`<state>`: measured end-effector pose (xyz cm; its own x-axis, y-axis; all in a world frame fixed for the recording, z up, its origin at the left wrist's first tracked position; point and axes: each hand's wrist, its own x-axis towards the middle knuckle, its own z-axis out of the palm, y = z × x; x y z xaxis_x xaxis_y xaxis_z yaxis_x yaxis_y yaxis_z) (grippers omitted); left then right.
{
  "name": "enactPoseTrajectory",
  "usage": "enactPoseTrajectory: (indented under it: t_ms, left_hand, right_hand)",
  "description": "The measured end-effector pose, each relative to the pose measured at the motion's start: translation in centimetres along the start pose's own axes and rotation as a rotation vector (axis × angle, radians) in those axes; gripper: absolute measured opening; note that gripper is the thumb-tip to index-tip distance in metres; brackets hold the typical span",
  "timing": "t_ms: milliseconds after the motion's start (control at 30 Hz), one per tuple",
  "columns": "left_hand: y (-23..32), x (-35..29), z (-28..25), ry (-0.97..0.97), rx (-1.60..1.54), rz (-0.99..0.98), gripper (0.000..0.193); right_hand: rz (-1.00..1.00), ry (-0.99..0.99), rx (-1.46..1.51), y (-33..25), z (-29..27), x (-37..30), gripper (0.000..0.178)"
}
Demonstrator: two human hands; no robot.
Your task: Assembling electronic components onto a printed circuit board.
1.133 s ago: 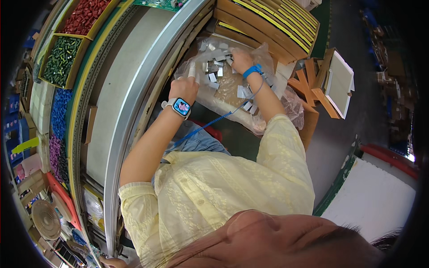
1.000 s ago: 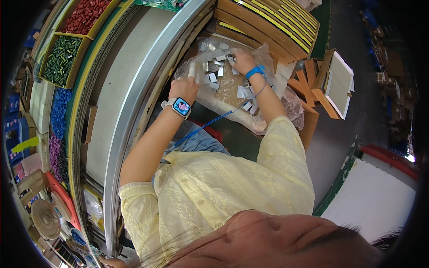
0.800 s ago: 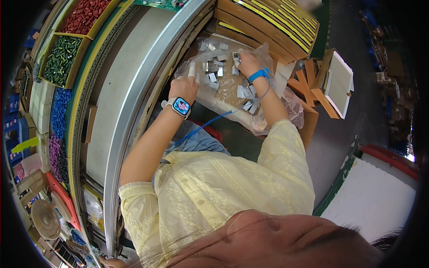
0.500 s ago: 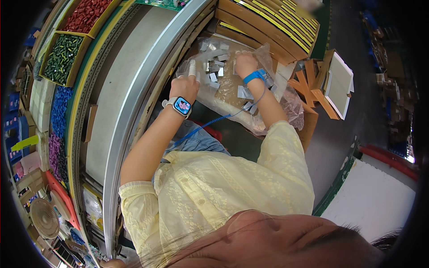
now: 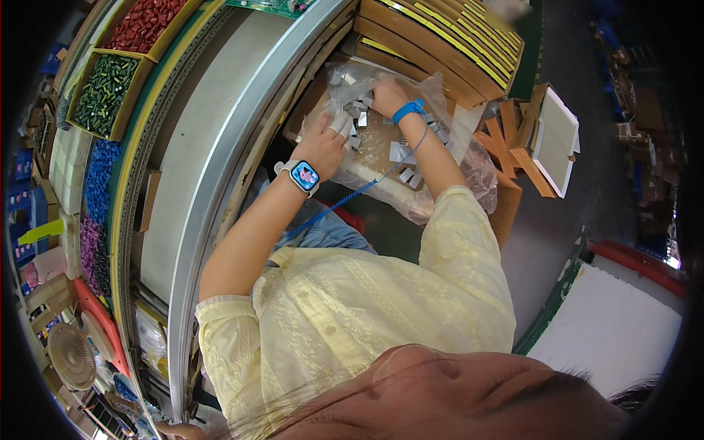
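Observation:
A cardboard box lined with a clear plastic bag point(image 5: 345, 79) sits in front of me, and small silvery metal pieces point(image 5: 398, 152) lie scattered in it. At the bag's left side is my left hand point(image 5: 325, 143), its white-covered fingers stretched towards the pile of pieces. My right hand point(image 5: 389, 99) reaches in from the right over the same pile. Its fingers are bent inward, and whatever they pinch is too small to make out. A blue wrist strap point(image 5: 408, 111) with a coiled cord is on my right wrist; a smartwatch point(image 5: 303, 176) is on my left.
Beyond the bag stand cardboard cartons with yellow edges point(image 5: 447, 44). Brown cardboard strips point(image 5: 506, 136) and a white-faced panel point(image 5: 555, 143) are to the right. A metal rail point(image 5: 220, 139) runs along my left, with bins of red parts point(image 5: 147, 26) and green parts point(image 5: 105, 92) past it.
My left hand has moved right and inward over the pieces. My right hand has shifted left to the pile, so both hands are closer together.

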<state>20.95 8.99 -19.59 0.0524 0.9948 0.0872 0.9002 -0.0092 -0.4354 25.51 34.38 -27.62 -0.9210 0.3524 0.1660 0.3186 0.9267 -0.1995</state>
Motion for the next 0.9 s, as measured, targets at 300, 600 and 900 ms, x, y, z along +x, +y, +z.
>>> enactPoseTrajectory:
  t_ms: [300, 600, 900]
  left_hand:
    - [-0.7, -0.3, -0.3, -0.347, -0.169, 0.014, 0.040]
    - [-0.7, -0.7, 0.8, -0.247, -0.041, -0.091, 0.020]
    - [-1.1, -1.2, 0.6, -0.181, -0.103, -0.095, 0.020]
  right_hand:
    - [0.022, -0.114, 0.062, 1.3, 1.5, 0.4, 0.031]
    - [0.157, -0.062, -0.018, -1.3, -4.0, -3.3, 0.025]
    - [0.303, 0.142, -0.281, -1.1, -3.7, -6.8, 0.021]
